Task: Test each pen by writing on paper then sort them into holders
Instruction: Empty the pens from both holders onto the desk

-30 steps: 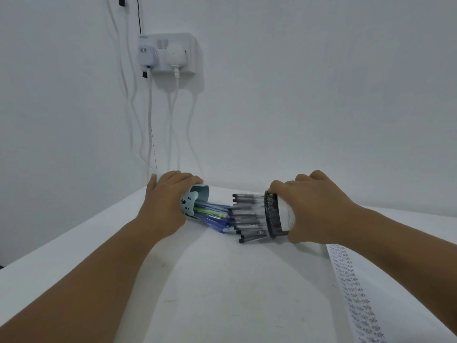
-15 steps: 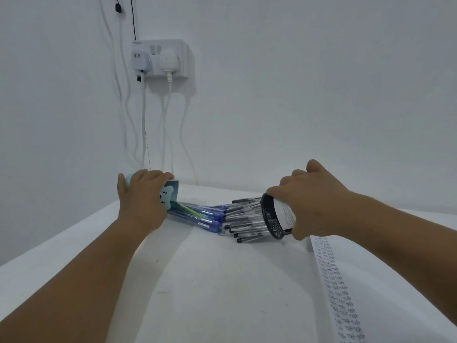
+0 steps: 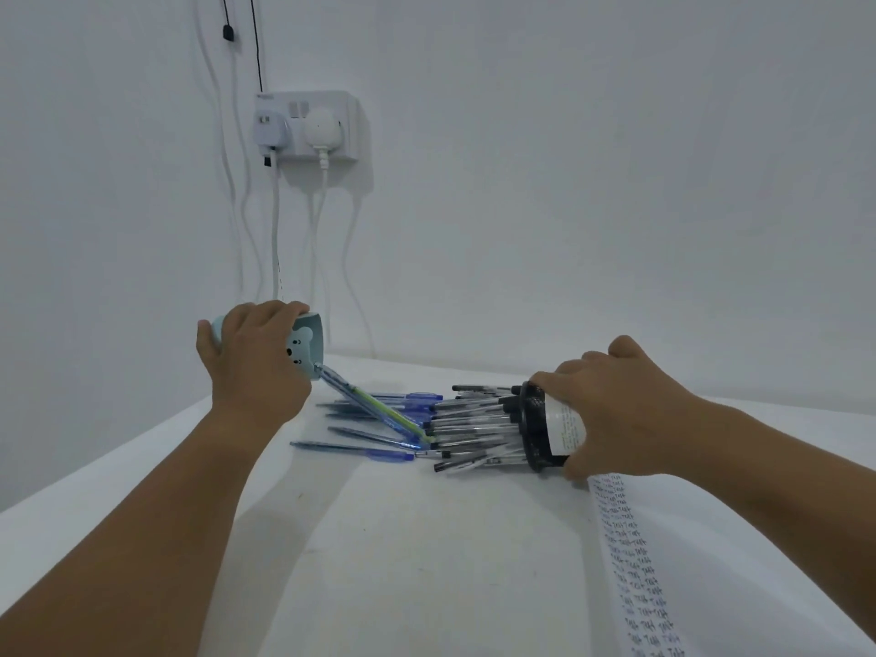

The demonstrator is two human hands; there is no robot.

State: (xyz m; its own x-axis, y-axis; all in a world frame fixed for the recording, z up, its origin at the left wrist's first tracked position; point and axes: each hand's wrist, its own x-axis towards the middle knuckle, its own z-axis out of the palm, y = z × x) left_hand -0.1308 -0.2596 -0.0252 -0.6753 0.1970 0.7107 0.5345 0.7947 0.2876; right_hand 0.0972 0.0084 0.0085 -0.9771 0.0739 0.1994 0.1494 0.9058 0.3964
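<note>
With the left hand (image 3: pixel 256 367) grasping the tipped blue cup (image 3: pixel 308 348) and the right hand (image 3: pixel 616 414) grasping the black holder (image 3: pixel 538 429) mid-frame, the spilled pens (image 3: pixel 426 429) could mix together or roll off the table (image 3: pixel 379 561).

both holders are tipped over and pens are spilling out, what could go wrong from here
1. The blue pens and the black-capped pens are landing in one overlapping heap, so the two sets may get mixed.
2. The left hand holds the bear holder off the table; the green pen sliding out could bounce or roll.
3. Loose pens could roll onto the written paper beside the black mesh holder gripped by the right hand.
</note>
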